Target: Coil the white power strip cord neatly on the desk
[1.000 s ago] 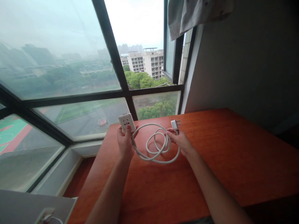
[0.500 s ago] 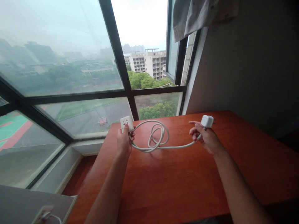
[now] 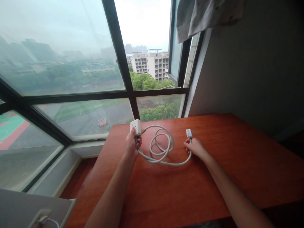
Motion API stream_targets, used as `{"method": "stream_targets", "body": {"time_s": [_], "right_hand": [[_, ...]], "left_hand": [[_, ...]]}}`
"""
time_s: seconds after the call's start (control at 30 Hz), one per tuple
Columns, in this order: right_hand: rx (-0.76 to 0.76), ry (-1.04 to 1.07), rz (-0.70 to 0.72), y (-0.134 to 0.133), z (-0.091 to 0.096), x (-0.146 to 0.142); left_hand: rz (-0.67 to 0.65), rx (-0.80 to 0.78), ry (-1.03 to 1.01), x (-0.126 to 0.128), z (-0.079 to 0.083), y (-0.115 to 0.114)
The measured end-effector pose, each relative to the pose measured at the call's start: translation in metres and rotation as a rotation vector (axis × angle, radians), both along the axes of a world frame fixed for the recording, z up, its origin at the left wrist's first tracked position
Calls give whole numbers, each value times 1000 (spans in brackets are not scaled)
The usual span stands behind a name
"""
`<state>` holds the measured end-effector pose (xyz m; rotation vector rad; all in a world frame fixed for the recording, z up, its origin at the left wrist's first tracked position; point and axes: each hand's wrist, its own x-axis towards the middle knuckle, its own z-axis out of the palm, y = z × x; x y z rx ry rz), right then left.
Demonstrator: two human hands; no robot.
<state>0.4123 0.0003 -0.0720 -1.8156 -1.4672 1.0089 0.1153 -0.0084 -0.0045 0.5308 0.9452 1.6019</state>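
Note:
My left hand [image 3: 133, 142] is closed around the lower part of a white socket block [image 3: 136, 127], its outlet holes facing me and the thumb on its front. The same hand also pinches part of the pale grey cord [image 3: 163, 163]. That cord hangs in loops between both hands, above the tabletop. On the right, my right hand [image 3: 195, 147] grips the cord just below a white plug [image 3: 189, 133], which stands upright with its metal prongs pointing right. Some fingers of the right hand are hidden behind the palm.
A reddish-brown wooden table [image 3: 166, 196] lies beneath both hands. Behind it are window panes in a dark frame [image 3: 99, 96], and a casement on the right stands open. A grey cloth [image 3: 206, 19] hangs at the top. At lower left is a wall outlet [image 3: 41, 218] with a plug in it.
My right hand has moved left and a little down with the plug, which has turned. My left hand has shifted slightly right with the socket block. The cord sags lower between them.

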Motion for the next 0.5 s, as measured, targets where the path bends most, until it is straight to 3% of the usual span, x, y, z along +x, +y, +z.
{"method": "stream_targets", "body": {"time_s": [0.1, 0.23, 0.37, 0.43, 0.5], "right_hand": [[99, -185, -7, 7, -4, -6], [28, 181, 44, 5, -2, -12], [-99, 638, 95, -7, 14, -13], [-107, 728, 187, -12, 25, -14], [-100, 665, 316, -16, 33, -14]], "left_hand": [[-37, 9, -23, 3, -1, -1], [-89, 52, -66, 0, -2, 0], [-180, 66, -59, 0, 0, -2], [-249, 71, -51, 2, 1, -5], [-290, 90, -40, 6, 3, -7]]}}
